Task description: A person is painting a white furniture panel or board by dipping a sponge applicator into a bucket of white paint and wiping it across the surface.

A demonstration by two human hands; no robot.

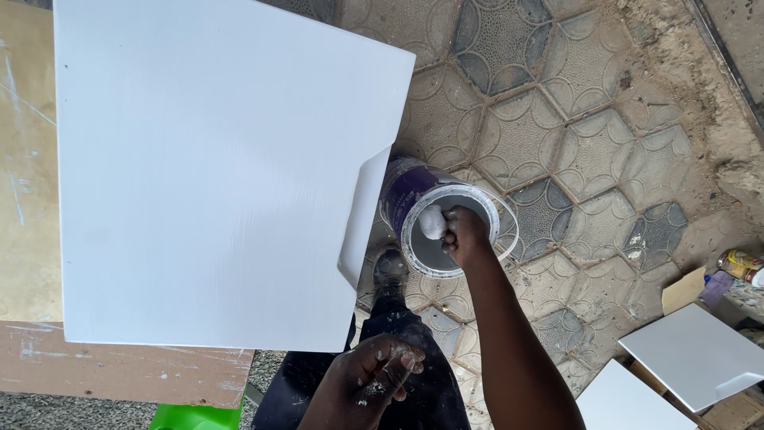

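The person's right hand point(464, 233) is reaching down into the open paint can point(440, 225) just right of the frame's centre, its fingers closing tightly around a white, paint-soaked wad point(433, 222) and holding it at the can's mouth. The can, purple on its side and grey-white inside, is standing on the patterned paving point(573, 143) that is filling the upper right of the frame, and its thin wire handle is lying out to the right of the rim.

The left hand point(374, 374) is hanging near the lower centre, fingers loosely curled and flecked with white, gripping nothing, just above the person's dark trousers point(414, 326). A dark shoe point(390, 267) is showing just below and left of the can.

A large white painted panel point(215, 175), with a curved notch in its right edge, is taking up the left half of the frame and lying on a wooden worktable point(119, 370). Two smaller white panels point(692, 354) are lying at the lower right, and a spray can point(740, 263) is lying at the right edge.
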